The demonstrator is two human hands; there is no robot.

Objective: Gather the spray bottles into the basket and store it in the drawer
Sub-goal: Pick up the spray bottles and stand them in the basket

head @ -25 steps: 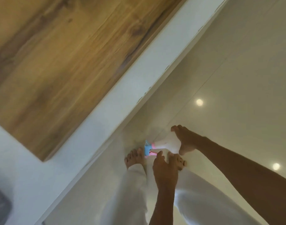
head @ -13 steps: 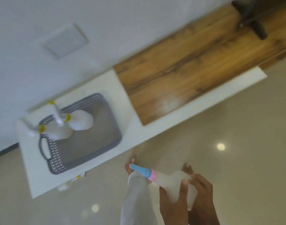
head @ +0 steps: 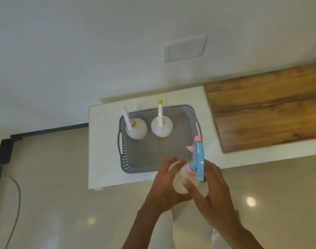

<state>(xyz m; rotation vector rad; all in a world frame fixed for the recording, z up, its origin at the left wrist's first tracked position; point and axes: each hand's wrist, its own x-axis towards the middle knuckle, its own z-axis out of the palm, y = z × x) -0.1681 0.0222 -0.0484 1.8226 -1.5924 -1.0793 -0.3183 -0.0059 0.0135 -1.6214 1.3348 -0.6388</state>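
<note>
A grey perforated basket (head: pixel 124 159) sits on a low white cabinet top (head: pixel 103 141). Two white spray bottles with yellow collars stand upright in its far half, one on the left (head: pixel 138 131) and one on the right (head: pixel 162 129). Both hands hold a third white bottle with a blue and pink trigger head (head: pixel 196 157) upright over the basket's near right corner. My left hand (head: pixel 164 184) wraps the bottle's left side. My right hand (head: pixel 209 187) covers its right side and front. Most of the bottle's body is hidden by the fingers.
A wood-grain panel (head: pixel 268 108) lies on the counter to the right of the basket. A white wall with a vent plate (head: pixel 185 48) stands behind. Glossy beige floor lies below, with a dark cable (head: pixel 15 203) at the left. My white trouser legs show under the hands.
The bottle with the blue head has come up from near the floor to the basket's near right corner and now stands upright. The view has swung left to centre the basket.
</note>
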